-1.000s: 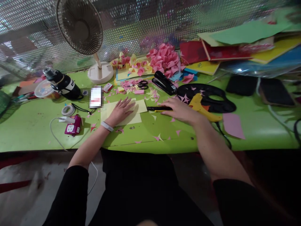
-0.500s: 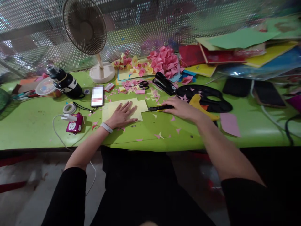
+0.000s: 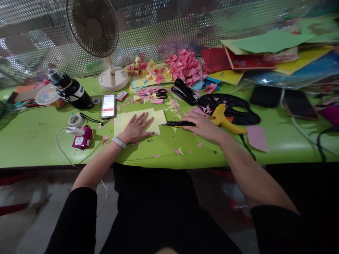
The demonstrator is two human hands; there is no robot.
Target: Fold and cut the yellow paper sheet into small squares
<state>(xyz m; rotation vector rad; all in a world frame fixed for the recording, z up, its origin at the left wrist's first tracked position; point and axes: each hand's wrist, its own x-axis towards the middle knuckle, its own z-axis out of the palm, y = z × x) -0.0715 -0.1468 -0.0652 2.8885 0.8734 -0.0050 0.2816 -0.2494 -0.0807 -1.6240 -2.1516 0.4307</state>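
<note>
My left hand (image 3: 137, 127) lies flat, fingers spread, on a sheet of pale yellow paper (image 3: 159, 117) on the green table (image 3: 31, 144). My right hand (image 3: 203, 126) rests on the table just right of the paper, its fingers closed around the back end of a black and yellow utility knife (image 3: 177, 124). The knife's tip points left and sits at the right edge of the yellow paper. Small pink and yellow paper scraps (image 3: 179, 152) lie scattered around both hands.
Behind the hands: black stapler (image 3: 184, 92), scissors (image 3: 160, 94), yellow glue gun (image 3: 225, 120) on a black mat (image 3: 233, 107), a pile of pink paper flowers (image 3: 185, 67), a desk fan (image 3: 106, 46), phone (image 3: 108, 106), black bottle (image 3: 70, 93), tape roll (image 3: 75, 120), pink charger (image 3: 82, 141). Coloured card sheets (image 3: 270, 49) stack at right.
My right hand has drawn the knife slightly left toward the paper's edge and uncovered the glue gun's handle. My left hand stays flat on the paper. The camera shifted a little.
</note>
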